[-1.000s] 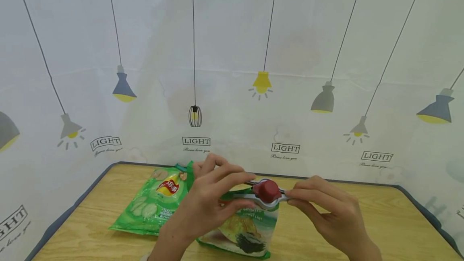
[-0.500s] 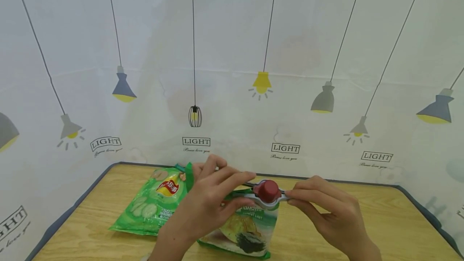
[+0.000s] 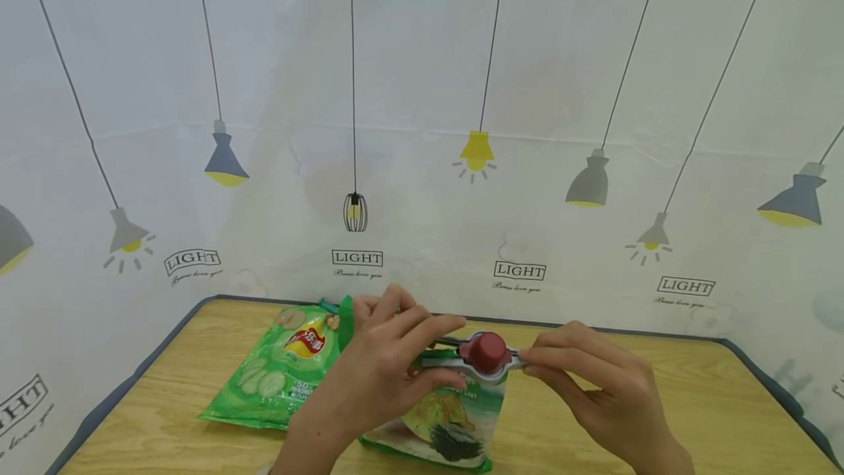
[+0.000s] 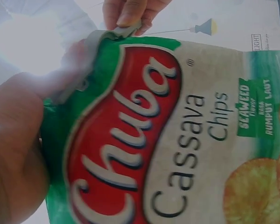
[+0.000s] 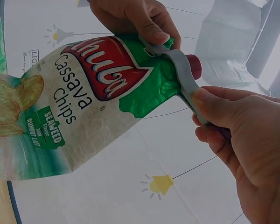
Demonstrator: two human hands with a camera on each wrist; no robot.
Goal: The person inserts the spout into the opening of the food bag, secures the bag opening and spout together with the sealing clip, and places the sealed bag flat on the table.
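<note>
A green and white bag of Chuba cassava chips (image 3: 438, 420) stands in front of me, its upper edge between the arms of a pale grey bag clip (image 3: 461, 363) with a red cap (image 3: 489, 352). My left hand (image 3: 382, 358) grips the bag's green top corner, its index finger above the clip's left end and its thumb below. At the other end, my right hand (image 3: 596, 380) pinches the clip between thumb and fingers. The right wrist view shows the clip (image 5: 179, 70) lying across the bag's green top, the cap (image 5: 194, 66) sticking out. Left fingertips are partly hidden in the left wrist view.
A green Lay's chip bag (image 3: 277, 365) lies on the wooden table (image 3: 567, 438) to the left, with a teal piece (image 3: 328, 306) at its top. Behind the table hangs a pale cloth (image 3: 422, 94) printed with lamps.
The clip's red cap has sunk slightly, and my left fingers have shifted a little at the clip's left end. My right hand keeps its pinch almost in place.
</note>
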